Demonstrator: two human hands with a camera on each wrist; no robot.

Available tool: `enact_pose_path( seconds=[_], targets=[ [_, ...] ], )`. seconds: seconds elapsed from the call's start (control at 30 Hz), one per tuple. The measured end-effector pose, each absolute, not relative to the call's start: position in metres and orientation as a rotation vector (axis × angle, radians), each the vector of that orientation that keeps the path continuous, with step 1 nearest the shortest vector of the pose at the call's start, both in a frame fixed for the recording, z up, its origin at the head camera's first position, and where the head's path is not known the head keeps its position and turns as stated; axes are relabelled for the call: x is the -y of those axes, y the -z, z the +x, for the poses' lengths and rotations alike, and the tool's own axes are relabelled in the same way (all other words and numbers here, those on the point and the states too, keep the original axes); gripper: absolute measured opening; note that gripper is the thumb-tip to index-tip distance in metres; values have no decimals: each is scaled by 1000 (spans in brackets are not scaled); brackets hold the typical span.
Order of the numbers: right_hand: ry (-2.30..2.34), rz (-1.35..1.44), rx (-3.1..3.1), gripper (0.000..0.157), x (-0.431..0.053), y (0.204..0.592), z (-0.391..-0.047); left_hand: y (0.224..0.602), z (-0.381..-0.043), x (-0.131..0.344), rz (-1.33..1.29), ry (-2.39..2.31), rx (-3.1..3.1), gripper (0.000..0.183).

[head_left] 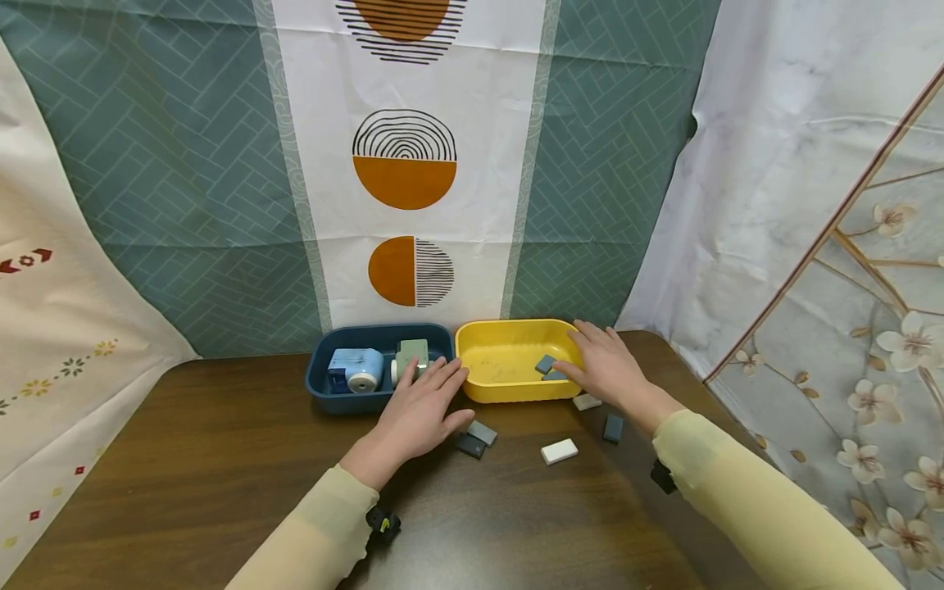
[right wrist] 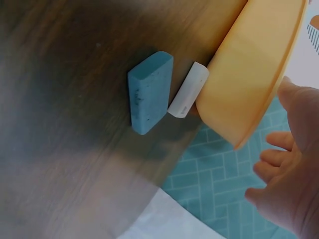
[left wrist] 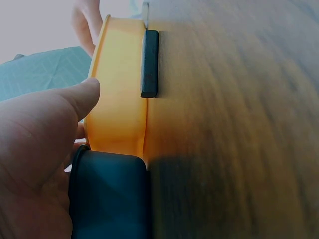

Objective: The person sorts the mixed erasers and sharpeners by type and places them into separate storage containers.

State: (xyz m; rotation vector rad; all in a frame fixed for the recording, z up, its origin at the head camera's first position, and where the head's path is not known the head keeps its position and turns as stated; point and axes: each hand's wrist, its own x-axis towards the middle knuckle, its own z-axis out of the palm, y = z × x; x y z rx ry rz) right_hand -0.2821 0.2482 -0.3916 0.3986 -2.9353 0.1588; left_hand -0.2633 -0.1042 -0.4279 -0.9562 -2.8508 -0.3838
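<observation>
My left hand (head_left: pixel 420 410) hovers with spread fingers at the right end of the dark blue bin (head_left: pixel 347 403). Inside that bin lie a light blue boxy device (head_left: pixel 357 363) with a round pale part and a green one (head_left: pixel 411 352), partly covered by my hand. My right hand (head_left: pixel 608 365) reaches to the right end of the yellow bin (head_left: pixel 509 393), fingers extended and holding nothing. Two blue-grey erasers (head_left: pixel 546 363) lie in the yellow bin. In the right wrist view, the thumb is at the yellow bin's rim; contact is unclear.
Loose erasers lie before the yellow bin: a dark one (head_left: pixel 470 445) touching a grey one (head_left: pixel 483 433), a white one (head_left: pixel 559 451), a blue one (right wrist: pixel 151 93) and another white one (right wrist: pixel 189 90). Patterned cloth (head_left: pixel 199 164) hangs behind the brown table (head_left: pixel 221 459).
</observation>
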Motion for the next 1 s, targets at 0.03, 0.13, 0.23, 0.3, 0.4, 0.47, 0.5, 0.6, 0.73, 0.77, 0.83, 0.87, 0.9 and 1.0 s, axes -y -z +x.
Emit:
enact_pose_path(
  seconds=[0.03, 0.13, 0.23, 0.3, 0.4, 0.47, 0.5, 0.6, 0.73, 0.77, 0.83, 0.87, 0.9, 1.0],
  targets=[
    [-153, 405, 2929, 76, -249, 391, -281, 428, -263, 104, -955, 385, 2851, 76],
    [-145, 432, 2907, 77, -250, 392, -275, 428, -263, 105, -951, 382, 2855, 76],
    [-137, 458, 2886, 79, -251, 392, -270, 428, -263, 106, -952, 388, 2852, 77],
    [-141, 475, 2873, 81, -252, 392, -267, 429, -263, 106, -952, 394, 2851, 77],
    [-138, 501, 2850, 83, -253, 392, -263, 430, -263, 107, -952, 396, 2850, 76],
    [-142, 515, 2841, 83, -254, 392, -259, 430, -264, 107, -950, 403, 2852, 76],
    [-145, 518, 2839, 83, -254, 391, -258, 431, -264, 107, -950, 404, 2851, 76],
    [-144, 525, 2839, 83, -256, 390, -252, 431, -264, 106, -950, 405, 2850, 76],
    [-134, 528, 2837, 82, -260, 391, -245, 432, -264, 106, -955, 400, 2847, 76],
    [-134, 529, 2836, 82, -262, 391, -243, 432, -264, 106, -956, 398, 2848, 76],
    [-137, 530, 2833, 83, -264, 391, -239, 431, -264, 105, -956, 395, 2849, 77],
    [-141, 529, 2832, 83, -265, 391, -238, 430, -264, 105, -956, 396, 2850, 77],
    [-141, 531, 2828, 83, -267, 391, -236, 430, -264, 105, -957, 399, 2849, 77],
    [-133, 530, 2820, 83, -272, 391, -230, 429, -264, 104, -959, 398, 2847, 77]
  ],
)
